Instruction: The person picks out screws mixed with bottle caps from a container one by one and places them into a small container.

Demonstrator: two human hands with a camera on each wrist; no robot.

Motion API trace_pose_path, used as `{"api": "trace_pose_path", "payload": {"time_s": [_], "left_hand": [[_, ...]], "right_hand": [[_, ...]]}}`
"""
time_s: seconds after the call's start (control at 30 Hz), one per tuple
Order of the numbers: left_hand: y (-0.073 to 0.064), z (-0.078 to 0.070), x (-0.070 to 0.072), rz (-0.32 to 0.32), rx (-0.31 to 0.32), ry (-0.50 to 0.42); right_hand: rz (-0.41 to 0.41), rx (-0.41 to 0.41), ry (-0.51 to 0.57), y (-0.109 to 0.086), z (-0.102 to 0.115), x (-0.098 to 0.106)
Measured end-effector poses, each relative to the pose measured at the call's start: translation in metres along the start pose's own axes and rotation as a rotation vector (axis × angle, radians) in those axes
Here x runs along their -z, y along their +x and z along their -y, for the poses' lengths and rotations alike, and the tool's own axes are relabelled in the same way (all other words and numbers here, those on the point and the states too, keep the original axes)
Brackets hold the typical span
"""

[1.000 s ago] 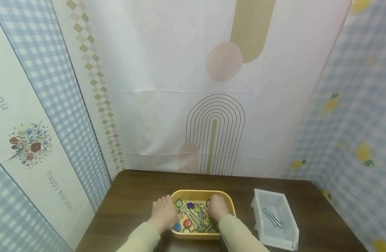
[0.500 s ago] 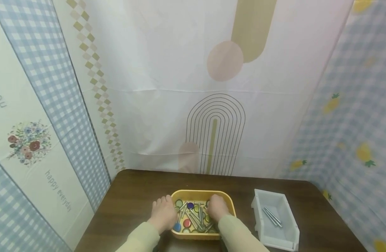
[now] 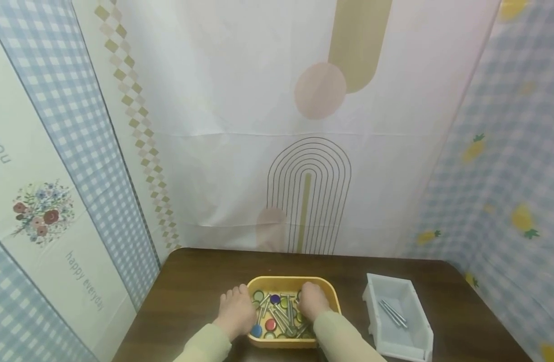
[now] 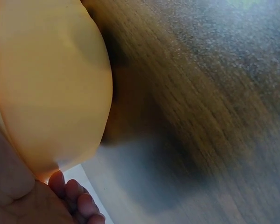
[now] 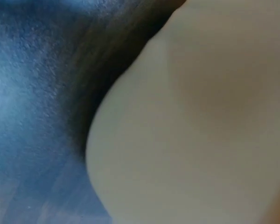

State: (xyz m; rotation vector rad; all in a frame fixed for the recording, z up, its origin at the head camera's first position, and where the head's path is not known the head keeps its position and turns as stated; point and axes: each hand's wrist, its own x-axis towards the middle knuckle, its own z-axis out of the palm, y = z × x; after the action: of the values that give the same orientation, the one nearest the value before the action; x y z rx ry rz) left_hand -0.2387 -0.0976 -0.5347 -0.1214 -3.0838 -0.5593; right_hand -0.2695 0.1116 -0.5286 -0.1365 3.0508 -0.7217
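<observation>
A yellow plastic basket (image 3: 283,343) stands on the table between both hands. Long silvery bolts or nails (image 3: 281,319) lie loose in it among round caps, such as a red one (image 3: 270,324), a purple one (image 3: 275,299) and a blue one (image 3: 256,331). My left hand (image 3: 237,310) grips the basket's left side at the rim; in the left wrist view its fingertips (image 4: 74,189) curl beside the yellow wall (image 4: 56,84). My right hand (image 3: 314,300) reaches over the contents at the right side, knuckles up. Its fingertips are hidden, so I cannot tell what they hold.
To the right stands a whitish open bin (image 3: 401,342) with a few metal rods (image 3: 393,312) inside. The dark wooden table (image 3: 191,286) runs back to a patterned cloth (image 3: 222,191), with checked cloth (image 3: 526,166) on the right side.
The head view has tilted slightly, so everything sits a little lower in it. Both hands keep their places on the basket.
</observation>
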Motion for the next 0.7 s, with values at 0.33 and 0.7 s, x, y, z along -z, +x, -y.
{"api": "trace_pose_path", "payload": {"time_s": [0.33,0.7], "left_hand": [[0.0,-0.002,0.001,-0.017,0.007,0.026],[0.002,-0.003,0.0,-0.027,0.011,0.019]], "right_hand": [[0.05,0.09,-0.036,0.002,0.0,-0.001],[0.181,0.088,0.253,-0.002,0.001,0.041]]}}
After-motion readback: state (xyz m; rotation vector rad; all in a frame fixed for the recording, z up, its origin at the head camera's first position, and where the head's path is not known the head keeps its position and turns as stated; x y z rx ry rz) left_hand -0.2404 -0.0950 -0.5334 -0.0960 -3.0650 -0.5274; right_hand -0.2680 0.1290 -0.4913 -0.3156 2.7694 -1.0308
